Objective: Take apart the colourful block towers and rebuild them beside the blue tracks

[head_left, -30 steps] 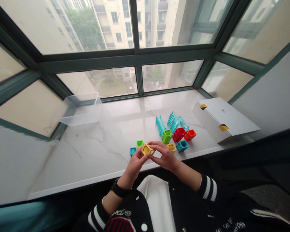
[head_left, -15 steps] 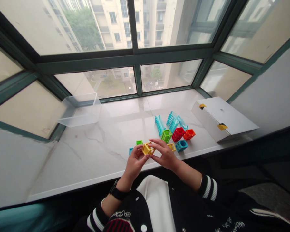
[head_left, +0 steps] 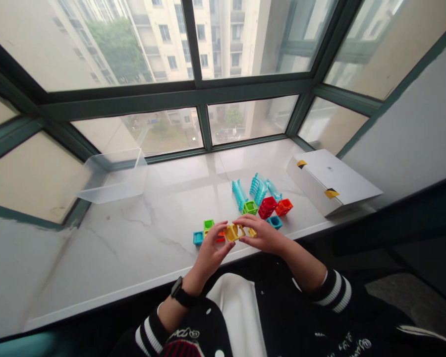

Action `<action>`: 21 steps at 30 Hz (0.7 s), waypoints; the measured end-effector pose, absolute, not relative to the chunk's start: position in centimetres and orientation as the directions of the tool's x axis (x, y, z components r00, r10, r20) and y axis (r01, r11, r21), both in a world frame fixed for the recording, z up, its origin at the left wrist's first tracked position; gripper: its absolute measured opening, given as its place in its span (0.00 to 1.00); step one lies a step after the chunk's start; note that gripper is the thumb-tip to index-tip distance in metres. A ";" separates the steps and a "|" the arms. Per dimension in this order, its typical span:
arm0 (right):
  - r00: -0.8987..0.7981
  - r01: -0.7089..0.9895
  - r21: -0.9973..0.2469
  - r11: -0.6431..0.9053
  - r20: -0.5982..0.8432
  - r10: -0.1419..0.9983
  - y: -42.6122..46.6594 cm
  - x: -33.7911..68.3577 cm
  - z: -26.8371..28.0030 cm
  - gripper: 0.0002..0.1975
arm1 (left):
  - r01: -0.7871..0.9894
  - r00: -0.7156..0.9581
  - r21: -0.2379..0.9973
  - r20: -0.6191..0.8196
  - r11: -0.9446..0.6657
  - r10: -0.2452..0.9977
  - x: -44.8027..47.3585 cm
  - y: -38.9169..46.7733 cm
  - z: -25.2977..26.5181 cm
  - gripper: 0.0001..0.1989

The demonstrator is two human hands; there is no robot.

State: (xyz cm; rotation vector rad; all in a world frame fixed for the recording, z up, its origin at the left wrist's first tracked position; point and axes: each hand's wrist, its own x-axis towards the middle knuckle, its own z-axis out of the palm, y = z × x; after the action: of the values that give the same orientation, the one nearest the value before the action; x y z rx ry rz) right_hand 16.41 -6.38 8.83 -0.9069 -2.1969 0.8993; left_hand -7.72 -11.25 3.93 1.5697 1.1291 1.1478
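Observation:
A yellow open-sided cube block (head_left: 232,233) is gripped between the fingertips of both hands, above the front of the sill. My left hand (head_left: 212,249) closes on its left side, fingers over the top and thumb below. My right hand (head_left: 265,236) pinches it from the right. More yellow (head_left: 251,232) shows among my right fingers; whether it is held or lies behind them I cannot tell. Just behind my left hand are a green block (head_left: 208,224), a blue block (head_left: 198,238) and partly hidden orange and yellow pieces.
Beyond my right hand stand a green block (head_left: 250,208), a red block (head_left: 267,207), an orange block (head_left: 284,207) and a blue block (head_left: 274,222). Clear blue track pieces (head_left: 259,187) lie behind. A clear bin (head_left: 113,191) sits left, a white box (head_left: 336,178) right, windows behind.
The yellow block has turned a little between my fingers, and my right hand has shifted around it. My view has moved slightly, so the scene sits further left and more shows behind my left hand.

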 end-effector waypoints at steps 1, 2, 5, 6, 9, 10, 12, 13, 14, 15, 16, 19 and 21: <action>-0.591 0.380 -0.753 0.538 0.250 0.767 -6.3 16.9 9.0 0.26 | 0.205 0.184 0.949 0.204 -0.241 0.961 -7.4 -10.9 3.9 0.21; -0.585 0.395 -0.747 0.534 0.244 0.774 -6.2 17.4 9.1 0.25 | 0.232 0.200 0.937 0.218 -0.262 0.955 -7.1 -10.5 4.0 0.21; -0.555 0.433 -0.734 0.523 0.241 0.797 -5.9 18.8 9.2 0.24 | 0.283 0.250 0.903 0.255 -0.322 0.934 -5.9 -9.3 4.1 0.21; -0.543 0.445 -0.729 0.521 0.243 0.804 -5.9 19.3 9.2 0.23 | 0.291 0.264 0.894 0.268 -0.341 0.927 -5.5 -8.9 4.1 0.21; -0.507 0.481 -0.707 0.518 0.257 0.823 -5.9 21.0 9.3 0.23 | 0.310 0.299 0.874 0.282 -0.373 0.911 -4.1 -8.2 3.7 0.27; -0.496 0.491 -0.702 0.515 0.261 0.828 -5.9 21.6 9.4 0.22 | 0.318 0.311 0.872 0.276 -0.373 0.910 -3.7 -8.0 3.4 0.30; -0.469 0.509 -0.698 0.504 0.266 0.842 -6.1 22.8 9.6 0.22 | 0.344 0.341 0.865 0.247 -0.365 0.907 -3.1 -7.8 2.4 0.34; -0.455 0.517 -0.698 0.496 0.267 0.850 -6.1 23.4 9.7 0.22 | 0.365 0.361 0.857 0.229 -0.363 0.904 -2.8 -7.7 1.8 0.34; -0.441 0.524 -0.698 0.488 0.268 0.857 -6.2 24.1 9.8 0.21 | 0.392 0.382 0.845 0.210 -0.364 0.900 -2.6 -7.5 1.2 0.33; -0.428 0.531 -0.698 0.481 0.269 0.863 -6.4 24.7 9.9 0.21 | 0.422 0.400 0.830 0.192 -0.365 0.896 -2.3 -7.4 0.6 0.33; -0.415 0.537 -0.697 0.475 0.272 0.869 -6.5 25.3 10.0 0.21 | 0.452 0.413 0.813 0.174 -0.367 0.894 -2.2 -7.2 0.1 0.32; -0.380 0.556 -0.699 0.450 0.267 0.885 -7.0 26.7 10.0 0.21 | 0.514 0.430 0.778 0.130 -0.361 0.894 -1.7 -6.6 -1.1 0.31; -0.359 0.568 -0.701 0.432 0.261 0.896 -7.2 27.3 9.8 0.21 | 0.527 0.431 0.776 0.106 -0.346 0.896 -1.2 -6.4 -1.7 0.30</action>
State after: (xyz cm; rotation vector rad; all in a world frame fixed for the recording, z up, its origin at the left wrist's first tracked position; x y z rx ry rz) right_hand 27.26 -7.22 9.79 -1.2281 -2.0590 0.6742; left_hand -1.24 -6.37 -1.69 2.0151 1.1957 0.7042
